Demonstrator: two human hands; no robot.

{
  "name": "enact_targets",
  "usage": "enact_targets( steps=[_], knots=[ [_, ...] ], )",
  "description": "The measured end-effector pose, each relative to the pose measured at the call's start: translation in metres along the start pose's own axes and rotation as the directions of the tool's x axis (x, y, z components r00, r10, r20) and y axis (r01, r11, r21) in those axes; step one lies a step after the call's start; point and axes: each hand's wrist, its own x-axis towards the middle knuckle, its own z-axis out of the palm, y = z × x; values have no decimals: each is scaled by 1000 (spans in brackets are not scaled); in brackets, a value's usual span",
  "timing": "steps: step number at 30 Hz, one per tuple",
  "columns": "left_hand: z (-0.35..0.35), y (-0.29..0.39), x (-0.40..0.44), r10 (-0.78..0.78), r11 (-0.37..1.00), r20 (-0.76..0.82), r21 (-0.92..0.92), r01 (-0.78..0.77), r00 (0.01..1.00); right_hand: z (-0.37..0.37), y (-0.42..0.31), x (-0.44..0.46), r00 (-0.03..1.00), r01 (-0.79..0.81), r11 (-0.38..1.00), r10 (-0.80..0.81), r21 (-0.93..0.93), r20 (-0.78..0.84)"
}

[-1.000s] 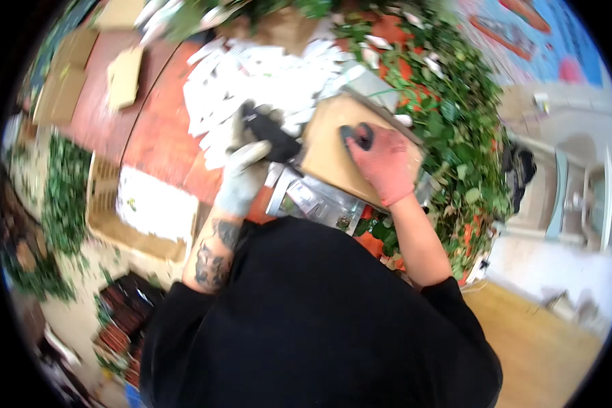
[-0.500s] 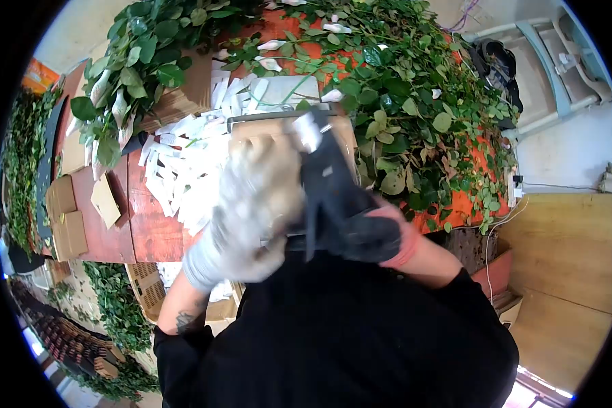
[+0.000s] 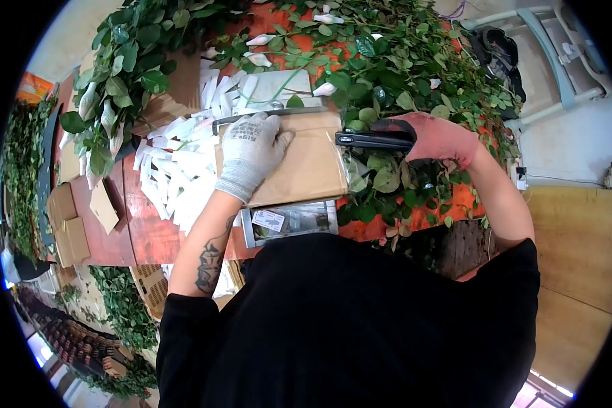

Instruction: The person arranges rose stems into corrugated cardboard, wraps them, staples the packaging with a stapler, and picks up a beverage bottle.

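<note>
My left hand point(image 3: 253, 146), in a pale grey knit glove, lies over the upper left of a brown cardboard piece point(image 3: 306, 166), thumb apart. Under the glove's fingertips runs a dark metal bar point(image 3: 289, 112) along the cardboard's top edge. A black stapler point(image 3: 372, 140) is in my right hand point(image 3: 445, 139), which wears a pink-red glove with dark fingers. Its nose points left, by the cardboard's right edge. Clear plastic film shows along that edge. Below the cardboard sits a metal frame point(image 3: 292, 221) with a small label on it.
White paper strips point(image 3: 177, 170) are heaped left of the cardboard. Leafy rose stems point(image 3: 401, 81) with wrapped buds cover the red table point(image 3: 153, 234) at the back and right. More wrapped roses point(image 3: 109, 115) hang at the left, near folded cardboard pieces point(image 3: 64, 224). A chair point(image 3: 544, 68) stands right.
My hands have moved apart: the left onto the cardboard, the right out to the right with the stapler. The stapler has turned from roughly upright to lying sideways.
</note>
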Motion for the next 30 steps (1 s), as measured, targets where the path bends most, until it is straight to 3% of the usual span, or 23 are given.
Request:
enact_targets(
  steps=[3,5,8,12,14,15,17,21,23,24,25,27,30],
  knots=[
    [0,3,-1,-10,999,-56,37,12,998,-4,11,14,991,-45,993,30,111,132],
    [2,3,-2,-13,999,-71,41,16,997,-7,19,17,975,-84,934,6,347,220],
    [3,2,-2,2,1000,-120,3,-1,993,0,48,29,972,11,863,-128,504,197],
    [-5,6,-2,-34,999,-46,-2,34,998,11,22,35,969,62,852,-175,519,172],
    [-3,6,-3,-19,1000,-64,9,20,998,16,5,35,982,56,996,-66,66,174],
    [-1,4,-3,-12,1000,-63,12,13,998,23,4,34,985,88,981,-60,-172,162],
    [3,3,-2,21,999,-116,47,-16,993,28,8,34,987,65,942,-13,-329,160],
    [0,4,-4,26,999,-132,34,-22,991,31,3,28,991,88,893,-35,-441,128],
    [-3,5,-4,6,1000,-72,21,-4,997,34,-9,19,996,88,800,-52,-593,78],
    [-4,6,-4,1,1000,-76,28,1,997,43,-3,11,981,127,750,-192,-649,-29],
    [-4,7,-5,-1,1000,-81,21,3,997,43,-4,7,979,136,747,-202,-651,-28],
    [-5,6,-3,-17,1000,-107,23,20,994,37,-8,3,991,-33,834,-44,-550,-125],
    [-5,4,-4,-15,1000,-69,-3,15,998,33,11,-19,942,-45,862,-131,-506,-308]
  ],
)
